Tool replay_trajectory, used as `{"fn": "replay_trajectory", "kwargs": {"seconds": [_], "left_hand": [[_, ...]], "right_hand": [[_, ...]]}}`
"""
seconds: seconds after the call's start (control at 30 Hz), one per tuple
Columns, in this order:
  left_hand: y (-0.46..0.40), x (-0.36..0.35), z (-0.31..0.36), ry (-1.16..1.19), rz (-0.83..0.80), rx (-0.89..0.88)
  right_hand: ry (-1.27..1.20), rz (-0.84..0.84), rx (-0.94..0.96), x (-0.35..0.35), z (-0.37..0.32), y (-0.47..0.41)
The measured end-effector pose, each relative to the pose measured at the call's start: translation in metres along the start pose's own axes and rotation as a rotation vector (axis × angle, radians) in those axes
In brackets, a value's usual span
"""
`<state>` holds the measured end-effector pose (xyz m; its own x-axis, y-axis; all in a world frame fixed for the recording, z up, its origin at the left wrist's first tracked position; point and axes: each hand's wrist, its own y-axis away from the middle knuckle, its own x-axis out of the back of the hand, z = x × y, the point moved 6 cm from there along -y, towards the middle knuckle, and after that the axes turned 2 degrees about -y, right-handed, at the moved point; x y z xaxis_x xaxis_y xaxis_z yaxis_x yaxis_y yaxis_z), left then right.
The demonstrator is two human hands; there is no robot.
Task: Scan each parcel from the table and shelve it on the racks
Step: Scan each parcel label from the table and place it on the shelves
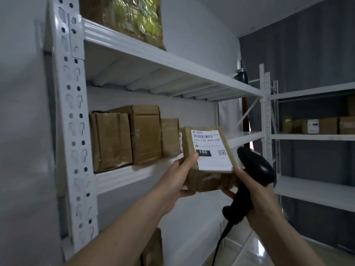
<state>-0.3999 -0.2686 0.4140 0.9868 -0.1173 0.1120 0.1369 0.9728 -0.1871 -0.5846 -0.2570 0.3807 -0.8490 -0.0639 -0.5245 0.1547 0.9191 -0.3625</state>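
A brown cardboard parcel (208, 181) with a white shipping label marked "150" is held up in front of the middle shelf (123, 178) of the white rack. My left hand (180, 175) grips its left side, thumb on the label's corner. My right hand (255, 196) holds a black corded barcode scanner (255, 167) by the handle, its head just right of the parcel; a fingertip touches the parcel's right corner. Three taped brown parcels (134, 135) stand in a row on that shelf, left of the held parcel.
A larger wrapped box (126, 18) sits on the top shelf. A dark bottle (241, 75) stands at the far end of that shelf. A second white rack (315, 137) at the right carries several small boxes. Another brown box (153, 248) sits on a lower shelf.
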Motion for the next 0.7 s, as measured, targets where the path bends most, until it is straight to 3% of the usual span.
{"fn": "replay_trajectory", "kwargs": {"seconds": [0.13,0.33,0.5,0.7], "left_hand": [[-0.038,-0.001,0.032,-0.328,0.034,-0.199],[-0.082,0.000,0.090,-0.616,0.189,-0.498],[-0.121,0.017,0.139,-1.089,0.444,-0.547],[-0.160,0.043,0.172,-1.195,0.682,-0.465]], "right_hand": [[0.021,0.035,0.087,-0.008,-0.024,-0.045],[0.072,0.023,0.096,-0.031,-0.047,-0.117],[0.074,-0.077,0.089,-0.058,-0.058,-0.183],[0.076,-0.234,0.055,-0.090,-0.051,-0.255]]}}
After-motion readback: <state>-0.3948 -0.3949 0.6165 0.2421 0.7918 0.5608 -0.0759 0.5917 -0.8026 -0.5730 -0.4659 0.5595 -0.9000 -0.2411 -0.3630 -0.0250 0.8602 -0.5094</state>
